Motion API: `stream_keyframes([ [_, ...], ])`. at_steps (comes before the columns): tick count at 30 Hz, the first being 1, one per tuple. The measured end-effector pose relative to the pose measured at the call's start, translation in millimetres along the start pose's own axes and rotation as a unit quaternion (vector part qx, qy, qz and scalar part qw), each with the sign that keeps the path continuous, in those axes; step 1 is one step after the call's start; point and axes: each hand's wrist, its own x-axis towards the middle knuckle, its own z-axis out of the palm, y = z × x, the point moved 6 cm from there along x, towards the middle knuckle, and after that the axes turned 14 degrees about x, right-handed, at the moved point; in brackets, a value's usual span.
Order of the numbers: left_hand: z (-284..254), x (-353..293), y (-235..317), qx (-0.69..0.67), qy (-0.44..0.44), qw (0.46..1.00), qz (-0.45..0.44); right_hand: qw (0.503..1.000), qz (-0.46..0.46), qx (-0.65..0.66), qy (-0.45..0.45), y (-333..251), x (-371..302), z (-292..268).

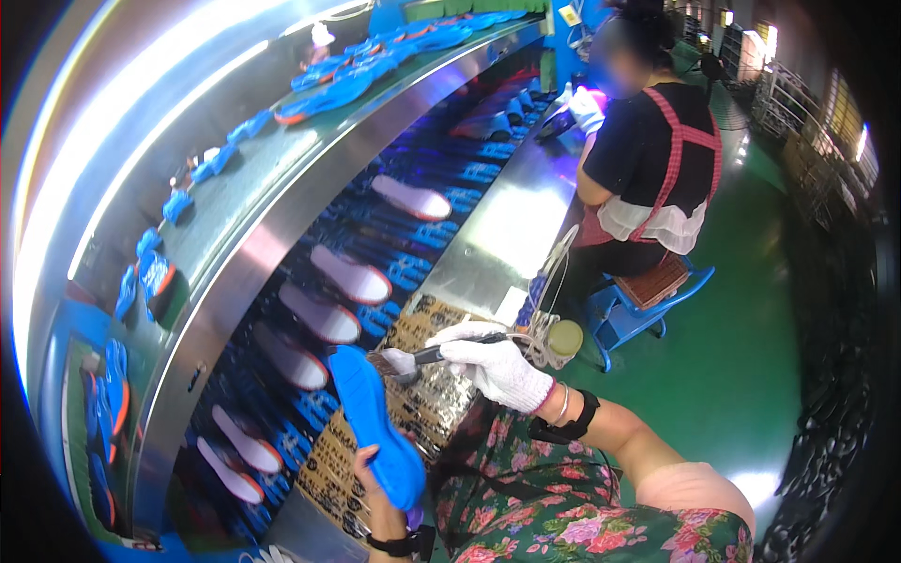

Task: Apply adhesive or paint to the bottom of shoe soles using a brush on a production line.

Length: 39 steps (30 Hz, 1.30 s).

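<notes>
A blue shoe sole (380,427) is held up at a tilt in front of me. My bare left hand (370,480) grips it near its lower end, fingers closed along the edge, partly hidden behind it. My right hand (497,368), in a white glove with a dark red cuff, is closed round the black handle of a brush (405,364). The brush head is beside the sole's upper right edge; I cannot tell whether the bristles touch it. Beneath both hands lies a brown work surface (413,328) stained with dark and shiny patches.
White-topped soles (324,314) lie spaced along a lower line to the left. Above it, a curved metal-edged shelf (225,281) carries many blue soles (328,94). A co-worker (648,159) sits on a blue chair (648,305) at the right. A round container (565,340) and coiled cords (538,319) are near my right hand.
</notes>
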Motion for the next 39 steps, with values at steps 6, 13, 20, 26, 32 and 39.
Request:
stream_keyframes([
  [6,26,-4,-42,-0.068,-0.148,0.987,0.013,0.968,-0.051,-0.211,-0.129,18,0,32],
  [13,39,13,-26,-0.087,-0.084,0.992,0.022,0.923,-0.140,-0.318,-0.165,22,3,51],
  [20,95,-4,11,-0.282,-0.406,0.847,0.197,0.847,-0.286,-0.391,-0.218,22,1,67],
  [26,59,1,-24,-0.039,0.030,0.991,0.121,0.680,-0.389,-0.543,-0.302,33,-27,88],
  [32,49,2,-21,-0.049,-0.015,0.987,0.155,0.782,-0.342,-0.447,-0.268,37,-22,70],
  [39,28,12,-20,-0.070,-0.012,0.993,0.097,0.706,-0.359,-0.503,-0.346,58,-38,71],
])
